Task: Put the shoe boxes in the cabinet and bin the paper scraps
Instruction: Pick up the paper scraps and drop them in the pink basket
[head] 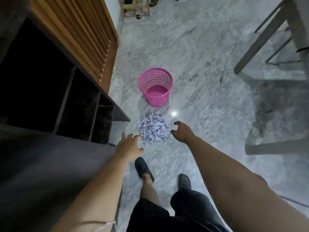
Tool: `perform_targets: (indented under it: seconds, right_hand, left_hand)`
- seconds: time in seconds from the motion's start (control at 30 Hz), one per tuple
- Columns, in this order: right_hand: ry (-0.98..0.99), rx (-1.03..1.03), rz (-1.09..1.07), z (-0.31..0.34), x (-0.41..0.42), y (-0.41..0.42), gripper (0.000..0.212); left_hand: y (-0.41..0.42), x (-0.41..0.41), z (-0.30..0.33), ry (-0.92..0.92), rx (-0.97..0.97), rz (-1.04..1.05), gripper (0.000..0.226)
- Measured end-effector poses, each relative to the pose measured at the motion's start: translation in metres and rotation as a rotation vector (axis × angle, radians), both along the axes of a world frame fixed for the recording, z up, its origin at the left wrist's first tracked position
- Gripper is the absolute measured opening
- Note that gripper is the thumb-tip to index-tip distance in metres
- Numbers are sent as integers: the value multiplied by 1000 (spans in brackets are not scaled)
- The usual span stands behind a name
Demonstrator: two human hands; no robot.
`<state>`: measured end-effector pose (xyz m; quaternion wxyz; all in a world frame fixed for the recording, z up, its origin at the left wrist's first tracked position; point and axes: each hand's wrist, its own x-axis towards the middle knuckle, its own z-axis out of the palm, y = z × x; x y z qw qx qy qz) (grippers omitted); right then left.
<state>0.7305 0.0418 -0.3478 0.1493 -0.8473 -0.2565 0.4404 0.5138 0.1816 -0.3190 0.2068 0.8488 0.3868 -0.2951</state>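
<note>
Both empty: left hand (129, 144) spread, right hand (181, 132) loosely curled, flanking crumpled white paper scraps (153, 128) before pink mesh plastic bin (155, 87); dark cabinet (50, 91) interior unreadable.

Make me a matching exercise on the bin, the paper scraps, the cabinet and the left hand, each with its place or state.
Column one:
1. pink bin
2. paper scraps
3. cabinet
4. left hand

Column two:
A. heaped on the floor between both hands
B. open, fingers spread, holding nothing
C. upright on the floor, nothing inside
D. dark compartments, at the left

Pairs: 1-C, 2-A, 3-D, 4-B
</note>
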Motion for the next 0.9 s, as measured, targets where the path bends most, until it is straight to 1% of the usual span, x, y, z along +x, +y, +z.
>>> perform_targets:
  seconds: [0.1, 0.2, 0.3, 0.4, 0.5, 0.6, 0.67, 0.7, 0.8, 0.87, 0.9]
  right_hand:
    - [37, -31, -42, -42, 4, 21, 60]
    - [28, -74, -61, -98, 13, 45, 57]
    - [36, -117, -39, -189, 23, 72, 53]
    - [39, -156, 34, -308, 35, 103, 53]
    - [5, -153, 140, -432, 50, 143, 55]
    - [-87, -87, 226, -540, 74, 184, 59]
    - [-166, -42, 291, -600, 87, 204, 70]
    - [-214, -46, 340, -626, 92, 211, 78]
    - [-357, -93, 532, -687, 94, 220, 103]
    - [-435, -76, 604, -713, 90, 216, 107]
    - [-487, -49, 627, -723, 89, 215, 103]
  left_hand:
    - [28, 10, -55, 63, -90, -32, 74]
    - [55, 25, -128, 71, -172, -29, 73]
    - [79, 47, -230, 35, -226, -16, 71]
    - [102, 72, -355, 3, -250, 60, 72]
    - [130, 89, -481, -50, -169, 98, 81]
    - [166, 109, -593, -133, -6, 10, 95]
    - [184, 116, -655, -247, 90, -73, 101]
    - [190, 119, -682, -278, 101, -104, 103]
    - [200, 127, -740, -254, 99, -171, 107]
    - [199, 131, -759, -301, 153, -237, 106]
    - [198, 132, -765, -339, 165, -250, 103]
